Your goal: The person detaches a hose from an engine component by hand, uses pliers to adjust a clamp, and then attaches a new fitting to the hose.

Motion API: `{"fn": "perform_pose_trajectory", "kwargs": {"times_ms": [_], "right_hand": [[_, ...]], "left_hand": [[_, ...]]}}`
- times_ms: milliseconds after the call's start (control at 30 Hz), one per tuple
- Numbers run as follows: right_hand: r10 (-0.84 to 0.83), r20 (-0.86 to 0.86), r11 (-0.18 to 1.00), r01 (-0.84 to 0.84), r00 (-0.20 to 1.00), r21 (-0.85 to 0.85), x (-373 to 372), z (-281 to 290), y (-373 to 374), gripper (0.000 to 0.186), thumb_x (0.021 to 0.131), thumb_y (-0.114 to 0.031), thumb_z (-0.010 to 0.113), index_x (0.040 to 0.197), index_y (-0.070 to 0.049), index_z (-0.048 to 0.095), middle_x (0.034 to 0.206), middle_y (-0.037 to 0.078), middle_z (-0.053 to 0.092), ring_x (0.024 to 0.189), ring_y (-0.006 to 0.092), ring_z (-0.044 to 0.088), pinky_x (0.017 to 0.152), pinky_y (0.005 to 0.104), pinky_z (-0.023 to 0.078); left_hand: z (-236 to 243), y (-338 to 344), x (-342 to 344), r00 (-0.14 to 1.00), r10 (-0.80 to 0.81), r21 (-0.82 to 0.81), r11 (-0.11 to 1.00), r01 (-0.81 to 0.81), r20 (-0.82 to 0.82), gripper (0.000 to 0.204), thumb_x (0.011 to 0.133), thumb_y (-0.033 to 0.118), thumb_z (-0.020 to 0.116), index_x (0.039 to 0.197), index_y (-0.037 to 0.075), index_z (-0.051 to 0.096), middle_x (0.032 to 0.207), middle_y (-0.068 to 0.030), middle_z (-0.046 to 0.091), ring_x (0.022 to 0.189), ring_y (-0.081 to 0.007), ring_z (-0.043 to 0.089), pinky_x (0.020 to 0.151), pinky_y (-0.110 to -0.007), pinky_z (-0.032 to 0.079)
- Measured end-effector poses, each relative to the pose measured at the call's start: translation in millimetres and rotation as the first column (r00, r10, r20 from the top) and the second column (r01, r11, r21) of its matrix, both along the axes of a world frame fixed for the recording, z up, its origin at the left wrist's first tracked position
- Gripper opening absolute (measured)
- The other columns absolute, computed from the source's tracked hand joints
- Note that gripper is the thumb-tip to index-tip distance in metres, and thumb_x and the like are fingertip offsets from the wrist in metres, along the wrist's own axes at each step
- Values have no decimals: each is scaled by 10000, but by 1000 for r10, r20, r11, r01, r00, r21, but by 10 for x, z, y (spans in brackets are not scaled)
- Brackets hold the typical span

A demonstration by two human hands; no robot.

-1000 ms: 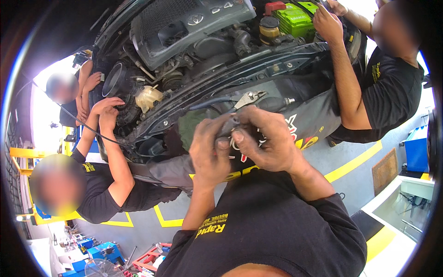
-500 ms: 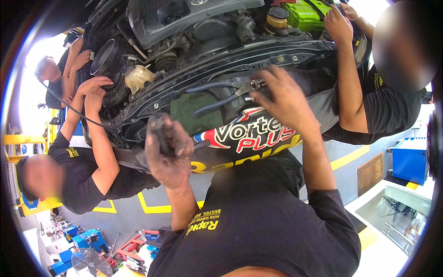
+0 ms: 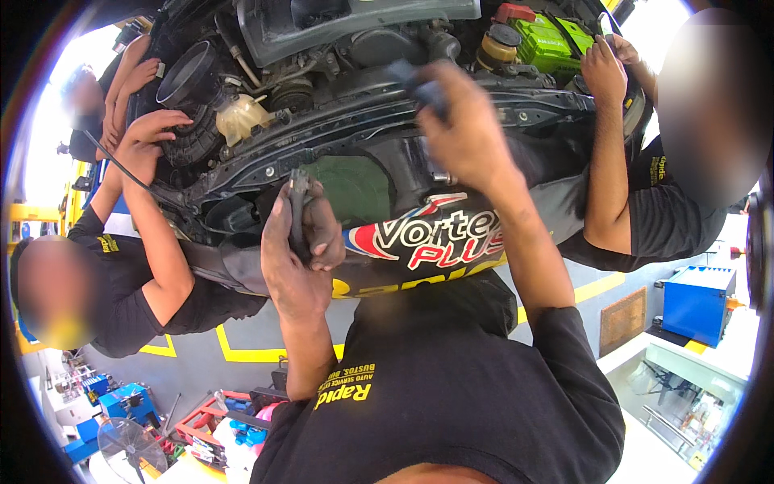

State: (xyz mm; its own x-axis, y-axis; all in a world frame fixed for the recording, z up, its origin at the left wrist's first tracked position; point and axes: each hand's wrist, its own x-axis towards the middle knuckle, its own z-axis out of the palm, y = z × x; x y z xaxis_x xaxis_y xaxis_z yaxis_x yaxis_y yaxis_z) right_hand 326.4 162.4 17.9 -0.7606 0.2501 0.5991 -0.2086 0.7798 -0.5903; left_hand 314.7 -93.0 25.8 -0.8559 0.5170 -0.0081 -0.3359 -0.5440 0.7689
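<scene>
Fisheye distortion bows outer edges; corners are black. Glare overexposes the upper left. Engine (image 3: 379,50): dim. Right hand (image 3: 463,133): motion-blurred. Left hand (image 3: 300,242): sharper.

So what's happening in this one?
Someone is working at an open engine bay. Their left hand holds a short dark part; the right hand, over the vehicle's front, grips a motion-blurred dark tool, probably pliers. A green cloth lies beside the left hand; a printed cover drapes the front. Another person's hands are near the green battery.
</scene>
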Motion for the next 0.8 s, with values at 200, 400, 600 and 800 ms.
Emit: {"fn": "perform_pose_trajectory", "kwargs": {"times_ms": [200, 400, 600, 800], "right_hand": [[197, -711, 510, -690, 675, -514, 420, 503, 142, 290, 868, 45, 554, 1138, -49, 605, 1064, 100, 611, 962, 247, 625, 881, 438, 535], [294, -826, 168, -877, 481, -451, 767, 444, -410, 323, 904, -12, 723, 1160, -133, 566, 1029, 64, 584, 869, 176, 617, 840, 407, 554], [175, -818, -21, -829, 548, -559, 740, 439, -520, 261, 1046, -245, 570, 1199, -60, 467, 972, 78, 542, 831, 161, 582, 778, 353, 513], [274, -846, -70, -868, 457, -491, 686, 332, -285, 630, 1042, -653, 399, 816, -98, 593, 971, 150, 620, 874, 248, 670, 823, 442, 569]], "left_hand": [[46, 171, 18, 989, 30, -218, 976, 3, 148, 492, 1100, 493, 432, 1255, 41, 554, 706, -27, 536, 443, -44, 319, 409, -205, 240], [119, 559, 263, 999, -51, -159, 986, 48, -13, 486, 1071, 521, 508, 1204, 56, 557, 887, -81, 657, 474, -51, 404, 423, -196, 271], [99, 493, 386, 974, -228, -269, 938, 217, -11, 453, 1048, 452, 603, 1190, 26, 545, 896, -35, 614, 547, -44, 414, 458, -198, 285], [17, 514, 405, 993, -114, -255, 959, 119, 36, 449, 1073, 392, 554, 1272, -10, 536, 971, -119, 670, 507, -54, 394, 456, -212, 306]]}}
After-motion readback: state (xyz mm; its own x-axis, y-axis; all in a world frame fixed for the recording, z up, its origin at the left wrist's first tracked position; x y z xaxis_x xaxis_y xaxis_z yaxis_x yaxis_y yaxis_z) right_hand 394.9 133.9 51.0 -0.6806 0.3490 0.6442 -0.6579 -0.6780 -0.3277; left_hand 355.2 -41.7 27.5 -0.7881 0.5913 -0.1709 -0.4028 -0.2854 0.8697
